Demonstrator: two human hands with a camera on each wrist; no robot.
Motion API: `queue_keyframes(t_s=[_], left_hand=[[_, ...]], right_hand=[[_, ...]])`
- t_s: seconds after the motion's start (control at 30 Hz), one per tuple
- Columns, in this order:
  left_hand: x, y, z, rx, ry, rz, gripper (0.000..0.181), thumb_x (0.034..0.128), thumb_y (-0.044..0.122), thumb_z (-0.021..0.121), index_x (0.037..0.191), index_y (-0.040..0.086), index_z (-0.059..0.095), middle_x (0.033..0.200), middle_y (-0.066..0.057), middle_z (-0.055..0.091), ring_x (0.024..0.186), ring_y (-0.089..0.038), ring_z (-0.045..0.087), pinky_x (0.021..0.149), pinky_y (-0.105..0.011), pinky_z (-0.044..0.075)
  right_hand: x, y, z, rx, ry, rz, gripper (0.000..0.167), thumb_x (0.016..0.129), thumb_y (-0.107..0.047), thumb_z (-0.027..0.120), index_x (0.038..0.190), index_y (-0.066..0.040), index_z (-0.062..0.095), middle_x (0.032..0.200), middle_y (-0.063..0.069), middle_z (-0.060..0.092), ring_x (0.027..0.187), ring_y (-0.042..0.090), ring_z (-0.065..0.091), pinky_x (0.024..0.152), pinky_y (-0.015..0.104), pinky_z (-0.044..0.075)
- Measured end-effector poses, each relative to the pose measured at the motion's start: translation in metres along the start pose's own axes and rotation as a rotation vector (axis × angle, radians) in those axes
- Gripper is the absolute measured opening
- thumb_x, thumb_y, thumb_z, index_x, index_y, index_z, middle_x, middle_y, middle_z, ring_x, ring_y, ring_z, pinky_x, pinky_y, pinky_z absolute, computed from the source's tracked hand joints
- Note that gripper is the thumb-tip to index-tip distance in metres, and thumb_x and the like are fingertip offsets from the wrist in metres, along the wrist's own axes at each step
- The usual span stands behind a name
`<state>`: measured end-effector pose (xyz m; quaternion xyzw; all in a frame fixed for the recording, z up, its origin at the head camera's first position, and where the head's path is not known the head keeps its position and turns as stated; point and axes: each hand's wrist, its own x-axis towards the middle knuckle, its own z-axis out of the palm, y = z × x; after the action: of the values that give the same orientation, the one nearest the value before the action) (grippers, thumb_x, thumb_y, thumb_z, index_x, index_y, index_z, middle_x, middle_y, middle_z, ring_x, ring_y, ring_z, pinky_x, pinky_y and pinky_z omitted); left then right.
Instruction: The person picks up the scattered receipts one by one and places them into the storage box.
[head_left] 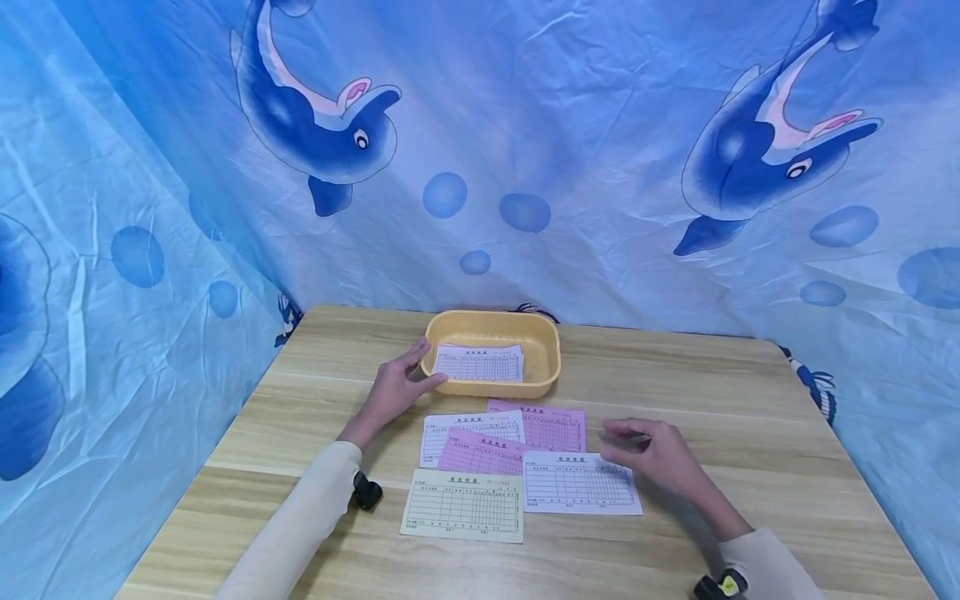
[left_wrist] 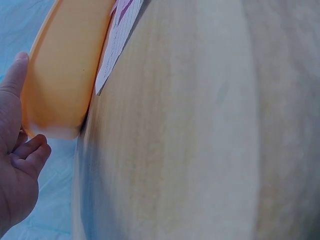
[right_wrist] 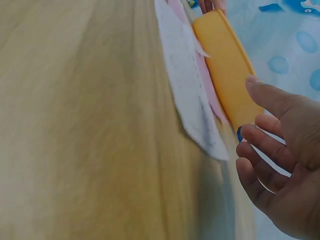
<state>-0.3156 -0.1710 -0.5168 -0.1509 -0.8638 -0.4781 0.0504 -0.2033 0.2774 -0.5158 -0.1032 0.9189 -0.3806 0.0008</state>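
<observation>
A yellow plastic basket (head_left: 542,387) stands at the back middle of the table, with a white printed slip (head_left: 480,363) inside it. My left hand (head_left: 397,387) holds the basket's left end, thumb at the near rim and fingers along the left side. In the left wrist view the thumb (left_wrist: 15,75) lies against the basket (left_wrist: 65,65). My right hand (head_left: 656,450) is at the right edge of a white slip (head_left: 581,487), its fingers loosely bent with nothing between them. The right wrist view shows that hand (right_wrist: 285,145) apart from the basket (right_wrist: 225,60).
In front of the basket lie overlapping slips: a pink one (head_left: 558,429), a white one (head_left: 457,429) and another pink one (head_left: 476,454). A pale green slip (head_left: 461,508) is nearest the front. Blue dolphin-printed cloth (head_left: 600,167) hangs behind the wooden table (head_left: 675,375).
</observation>
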Motion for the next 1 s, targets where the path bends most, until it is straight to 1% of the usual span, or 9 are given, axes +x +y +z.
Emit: queue_keyframes(t_s=[0.07, 0.13, 0.23, 0.33, 0.4, 0.53, 0.63, 0.8, 1.0], left_hand=[[0.000, 0.000, 0.000, 0.000, 0.001, 0.000, 0.092, 0.0841, 0.054, 0.079, 0.151, 0.000, 0.045, 0.163, -0.010, 0.034, 0.147, -0.023, 0.039, 0.115, -0.033, 0.043], [0.000, -0.001, 0.001, 0.002, 0.002, 0.002, 0.092, 0.0845, 0.053, 0.079, 0.151, 0.000, 0.045, 0.163, -0.011, 0.035, 0.147, -0.024, 0.039, 0.115, -0.033, 0.043], [0.000, -0.002, 0.001, 0.007, 0.002, 0.004, 0.091, 0.0849, 0.052, 0.079, 0.151, 0.001, 0.045, 0.163, -0.012, 0.035, 0.147, -0.024, 0.039, 0.115, -0.033, 0.043], [0.000, -0.001, 0.001, 0.006, 0.000, 0.005, 0.091, 0.0850, 0.052, 0.079, 0.151, 0.001, 0.045, 0.163, -0.011, 0.034, 0.147, -0.023, 0.039, 0.115, -0.033, 0.043], [0.000, -0.001, 0.001, 0.003, -0.001, 0.006, 0.090, 0.0852, 0.052, 0.079, 0.151, 0.001, 0.045, 0.163, -0.010, 0.034, 0.148, -0.023, 0.039, 0.115, -0.032, 0.043], [0.000, -0.001, 0.000, 0.000, -0.002, 0.004, 0.091, 0.0853, 0.052, 0.079, 0.151, 0.001, 0.044, 0.163, -0.008, 0.034, 0.148, -0.023, 0.038, 0.115, -0.032, 0.043], [0.001, -0.001, 0.000, -0.002, -0.002, 0.004, 0.091, 0.0851, 0.052, 0.079, 0.152, 0.000, 0.044, 0.164, -0.007, 0.033, 0.148, -0.023, 0.039, 0.115, -0.032, 0.043], [0.001, -0.002, -0.001, 0.006, -0.001, 0.012, 0.091, 0.0855, 0.052, 0.079, 0.152, 0.001, 0.044, 0.164, -0.009, 0.033, 0.148, -0.025, 0.039, 0.115, -0.034, 0.043], [0.000, -0.002, 0.000, 0.004, -0.002, 0.006, 0.090, 0.0857, 0.051, 0.079, 0.152, 0.001, 0.044, 0.163, -0.007, 0.034, 0.148, -0.023, 0.039, 0.115, -0.033, 0.043]], right_hand=[[-0.002, 0.004, 0.001, -0.024, 0.001, -0.011, 0.048, 0.080, -0.042, 0.087, 0.117, -0.013, 0.076, 0.116, 0.002, 0.076, 0.103, 0.021, 0.072, 0.078, 0.026, 0.060], [-0.004, 0.006, 0.001, -0.038, 0.010, -0.019, 0.046, 0.078, -0.040, 0.089, 0.114, -0.014, 0.078, 0.113, 0.001, 0.077, 0.100, 0.019, 0.073, 0.078, 0.025, 0.060], [-0.008, 0.010, 0.002, -0.056, 0.024, -0.027, 0.040, 0.078, -0.038, 0.089, 0.109, -0.016, 0.079, 0.109, -0.001, 0.077, 0.099, 0.018, 0.073, 0.082, 0.025, 0.060], [-0.012, 0.012, 0.004, -0.060, 0.029, -0.030, 0.038, 0.077, -0.038, 0.090, 0.107, -0.018, 0.080, 0.109, -0.002, 0.077, 0.100, 0.018, 0.073, 0.085, 0.027, 0.059], [-0.014, 0.014, 0.004, -0.065, 0.034, -0.041, 0.039, 0.076, -0.040, 0.090, 0.107, -0.018, 0.080, 0.109, -0.001, 0.077, 0.102, 0.019, 0.072, 0.087, 0.027, 0.059], [-0.015, 0.016, 0.005, -0.078, 0.043, -0.069, 0.043, 0.074, -0.040, 0.092, 0.108, -0.017, 0.079, 0.110, -0.001, 0.077, 0.101, 0.020, 0.072, 0.087, 0.028, 0.060], [-0.016, 0.016, 0.005, -0.096, 0.040, -0.088, 0.046, 0.072, -0.038, 0.093, 0.110, -0.016, 0.079, 0.111, -0.001, 0.077, 0.100, 0.020, 0.071, 0.085, 0.027, 0.060], [-0.016, 0.016, 0.005, -0.117, 0.018, -0.102, 0.044, 0.070, -0.027, 0.095, 0.110, -0.016, 0.078, 0.110, -0.001, 0.076, 0.097, 0.015, 0.069, 0.081, 0.024, 0.058], [-0.016, 0.020, 0.005, -0.088, -0.014, -0.099, 0.041, 0.070, -0.021, 0.094, 0.108, -0.017, 0.079, 0.102, -0.006, 0.073, 0.087, 0.006, 0.063, 0.071, 0.020, 0.053]])
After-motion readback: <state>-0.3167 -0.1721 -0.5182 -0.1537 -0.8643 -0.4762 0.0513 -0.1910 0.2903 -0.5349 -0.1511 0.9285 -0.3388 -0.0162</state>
